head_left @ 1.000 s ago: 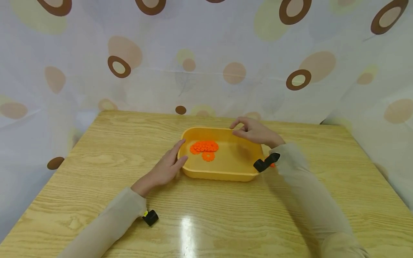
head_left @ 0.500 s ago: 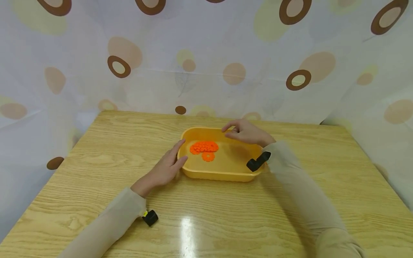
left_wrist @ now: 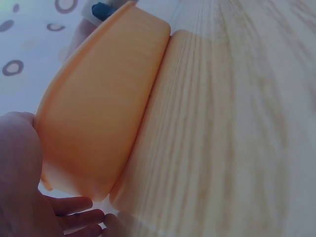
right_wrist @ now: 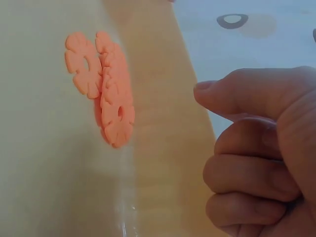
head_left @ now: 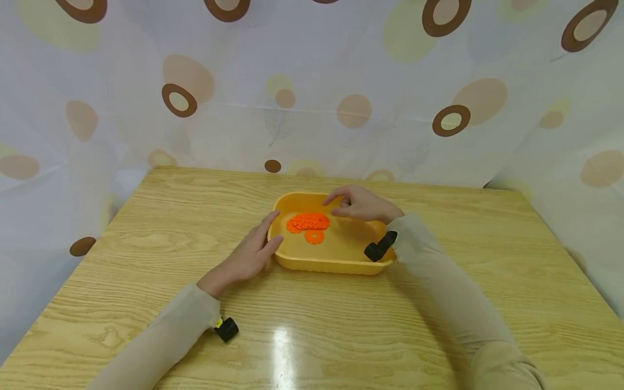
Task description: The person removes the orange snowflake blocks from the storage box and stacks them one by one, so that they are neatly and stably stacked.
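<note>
An orange-yellow plastic tray (head_left: 322, 265) stands on the table under both hands. Inside its left half lies a pile of orange flower-shaped discs (head_left: 309, 221), with one separate disc (head_left: 314, 236) just in front of it. My left hand (head_left: 245, 254) rests against the tray's left end, fingers fairly straight and thumb at the rim. Over the tray's back right part hovers my right hand (head_left: 365, 205), its index finger and thumb apart and the other fingers bent. Nothing shows between them. In the right wrist view the bent fingers (right_wrist: 247, 173) are apart from the discs.
The tray sits on a wood-grain table (head_left: 312, 325), toward its back edge. Behind and beside it hangs a pale curtain (head_left: 312, 108) with brown and beige ovals. My right sleeve (head_left: 439, 271) hides the table area right of the tray.
My right hand has moved left and slightly nearer over the tray. An orange bit seen right of the tray earlier is now hidden by my sleeve. The left hand has stayed put.
</note>
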`<state>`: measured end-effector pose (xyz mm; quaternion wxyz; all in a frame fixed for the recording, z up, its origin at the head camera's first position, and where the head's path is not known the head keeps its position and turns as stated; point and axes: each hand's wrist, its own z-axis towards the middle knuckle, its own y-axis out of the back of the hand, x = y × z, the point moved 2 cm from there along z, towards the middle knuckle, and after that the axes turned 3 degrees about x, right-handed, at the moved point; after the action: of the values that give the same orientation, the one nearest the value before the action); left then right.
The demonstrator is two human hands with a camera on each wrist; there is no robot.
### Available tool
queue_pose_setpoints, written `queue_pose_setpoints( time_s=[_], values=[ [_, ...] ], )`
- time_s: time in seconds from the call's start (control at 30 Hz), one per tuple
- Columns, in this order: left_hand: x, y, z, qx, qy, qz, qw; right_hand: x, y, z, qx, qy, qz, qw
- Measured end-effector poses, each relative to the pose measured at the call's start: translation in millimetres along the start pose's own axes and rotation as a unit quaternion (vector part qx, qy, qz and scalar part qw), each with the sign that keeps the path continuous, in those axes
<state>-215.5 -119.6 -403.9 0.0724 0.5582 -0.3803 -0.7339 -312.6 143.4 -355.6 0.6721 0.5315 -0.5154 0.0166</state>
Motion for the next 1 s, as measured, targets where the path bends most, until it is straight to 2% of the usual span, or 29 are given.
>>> queue_pose_setpoints(
  time_s=[0.1, 0.5, 0.83, 1.0],
  values=[
    [0.3, -0.4, 0.1, 0.000, 0.001, 0.000, 1.0000, -1, -2, 2.1, 0.007, 0.002, -0.007, 1.0000],
    [-0.7, 1.9, 1.2, -0.008, -0.013, 0.011, 0.9998, 3, -7, 7.5, 0.053, -0.041, -0.049, 0.9966],
    [1.0, 0.5, 1.7, -0.010, -0.021, 0.007, 0.9997, 0, -13, 16.0, 0.076, -0.028, -0.093, 0.9924],
    [1.2, -0.3, 0.6, -0.008, -0.011, 0.000, 0.9999, -2, -17, 18.9, 0.083, -0.022, -0.102, 0.9910]
  ],
)
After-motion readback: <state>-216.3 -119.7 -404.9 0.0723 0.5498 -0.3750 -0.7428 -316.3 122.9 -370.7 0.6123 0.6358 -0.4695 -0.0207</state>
